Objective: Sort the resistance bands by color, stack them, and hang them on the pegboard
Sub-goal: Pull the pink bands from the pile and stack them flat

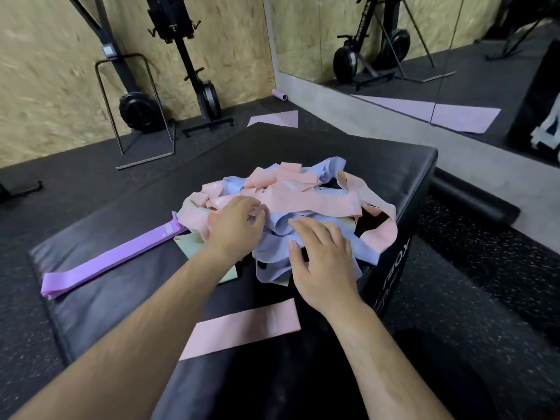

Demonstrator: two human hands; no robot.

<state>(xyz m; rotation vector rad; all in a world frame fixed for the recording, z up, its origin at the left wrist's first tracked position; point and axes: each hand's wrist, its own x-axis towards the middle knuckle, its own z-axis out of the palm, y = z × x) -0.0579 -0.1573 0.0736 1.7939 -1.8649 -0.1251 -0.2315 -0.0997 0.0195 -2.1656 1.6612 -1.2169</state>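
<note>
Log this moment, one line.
phase: sorting; left hand: in band pile; right hand: resting on blue bands; aside: purple band, pink band

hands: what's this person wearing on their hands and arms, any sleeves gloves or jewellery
The left hand and right hand are bare: no gloves, rings, watch or wristband in view. No sleeve shows on either arm up to the frame's edge.

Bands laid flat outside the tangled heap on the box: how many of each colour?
Purple band: 1 strip, possibly several stacked
Pink band: 1
Total: 2
The heap mixes pink, blue and green bands and is too tangled to count.
</note>
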